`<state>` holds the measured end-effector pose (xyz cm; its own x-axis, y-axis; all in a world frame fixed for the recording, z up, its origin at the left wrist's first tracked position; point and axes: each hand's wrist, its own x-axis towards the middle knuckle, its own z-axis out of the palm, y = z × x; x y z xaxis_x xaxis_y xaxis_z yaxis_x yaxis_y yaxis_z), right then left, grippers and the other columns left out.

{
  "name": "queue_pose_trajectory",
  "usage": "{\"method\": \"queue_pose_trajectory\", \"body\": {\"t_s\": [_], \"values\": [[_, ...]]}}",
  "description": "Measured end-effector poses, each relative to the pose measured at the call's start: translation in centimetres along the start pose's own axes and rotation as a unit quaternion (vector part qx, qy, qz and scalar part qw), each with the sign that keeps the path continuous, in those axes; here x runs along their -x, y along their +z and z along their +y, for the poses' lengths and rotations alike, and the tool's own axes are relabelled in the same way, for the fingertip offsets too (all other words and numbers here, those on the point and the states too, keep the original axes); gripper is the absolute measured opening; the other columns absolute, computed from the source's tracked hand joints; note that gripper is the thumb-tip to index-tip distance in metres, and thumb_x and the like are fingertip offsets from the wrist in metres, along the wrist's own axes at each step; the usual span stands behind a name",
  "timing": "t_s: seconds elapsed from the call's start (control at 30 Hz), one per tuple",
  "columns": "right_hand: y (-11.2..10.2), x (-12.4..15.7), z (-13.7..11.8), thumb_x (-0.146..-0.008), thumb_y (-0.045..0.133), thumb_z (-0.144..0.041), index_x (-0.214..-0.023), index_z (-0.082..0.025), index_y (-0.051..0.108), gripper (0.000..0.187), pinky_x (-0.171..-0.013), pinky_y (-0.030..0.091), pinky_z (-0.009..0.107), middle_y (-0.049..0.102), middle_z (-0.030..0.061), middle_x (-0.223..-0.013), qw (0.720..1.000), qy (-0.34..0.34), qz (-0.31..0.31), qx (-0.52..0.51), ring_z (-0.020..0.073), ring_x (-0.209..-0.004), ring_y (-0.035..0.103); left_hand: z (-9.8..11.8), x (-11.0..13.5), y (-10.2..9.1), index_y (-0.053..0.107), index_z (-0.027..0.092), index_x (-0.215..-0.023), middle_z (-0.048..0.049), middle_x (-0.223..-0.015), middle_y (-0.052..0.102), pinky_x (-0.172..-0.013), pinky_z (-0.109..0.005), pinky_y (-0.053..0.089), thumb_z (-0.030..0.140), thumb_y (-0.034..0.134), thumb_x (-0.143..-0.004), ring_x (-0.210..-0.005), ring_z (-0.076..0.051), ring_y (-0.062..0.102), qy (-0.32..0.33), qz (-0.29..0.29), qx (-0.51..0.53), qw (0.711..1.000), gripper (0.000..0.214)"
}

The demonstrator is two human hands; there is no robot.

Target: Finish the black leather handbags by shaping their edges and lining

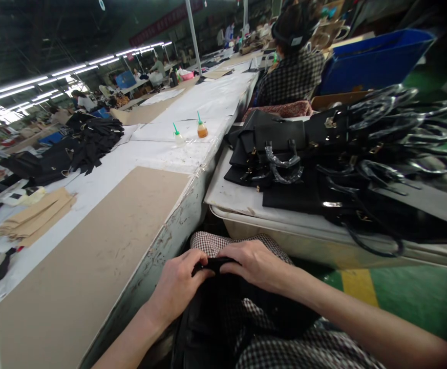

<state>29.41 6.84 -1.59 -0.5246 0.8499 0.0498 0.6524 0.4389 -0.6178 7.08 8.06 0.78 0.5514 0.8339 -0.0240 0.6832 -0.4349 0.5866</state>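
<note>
A black bag [208, 318] rests on my lap over checked cloth [211, 242], its lower part dark and hard to make out. Its upper edge is pinched between the thumb and fingers of my left hand [179, 281]. My right hand [252, 262] grips the same edge a little to the right, fingers over the top and thumb below. The two hands are close together, with a short stretch of black edge showing between them.
Left of me runs a long white table with a beige board [104, 246], two glue bottles [202, 129] and a heap of black pieces [88, 138]. On the right, black handbags [284, 133] with plastic-wrapped handles cover a stand. Ahead sit a person [294, 66] and a blue bin [373, 61].
</note>
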Motion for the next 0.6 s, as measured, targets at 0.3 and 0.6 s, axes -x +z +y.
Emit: {"method": "queue_pose_trajectory", "body": {"t_s": [0.3, 0.6], "values": [[0.2, -0.4, 0.7, -0.092, 0.062, -0.033, -0.085, -0.023, 0.069, 0.014, -0.058, 0.030, 0.026, 0.072, -0.0012, -0.080, 0.998, 0.007, 0.009, 0.059, 0.0170, -0.075, 0.066, -0.3, -0.5, 0.5, 0.059, 0.020, -0.084, -0.0005, -0.092, 0.066, -0.077, -0.025, 0.044, 0.017, 0.058, -0.091, -0.083, -0.015, 0.061, 0.061, 0.027, -0.016, 0.998, 0.008], [-0.6, -0.7, 1.6, -0.091, 0.062, -0.033, -0.078, -0.022, 0.071, 0.018, -0.060, 0.032, 0.023, 0.066, -0.0022, -0.069, 1.000, 0.009, -0.021, -0.016, 0.0144, -0.066, 0.059, 0.5, -0.8, 1.0, 0.061, 0.020, -0.079, -0.0022, -0.086, 0.068, -0.074, -0.026, 0.043, 0.025, 0.057, -0.091, -0.079, -0.016, 0.061, 0.012, 0.044, -0.015, 0.999, 0.013]]}}
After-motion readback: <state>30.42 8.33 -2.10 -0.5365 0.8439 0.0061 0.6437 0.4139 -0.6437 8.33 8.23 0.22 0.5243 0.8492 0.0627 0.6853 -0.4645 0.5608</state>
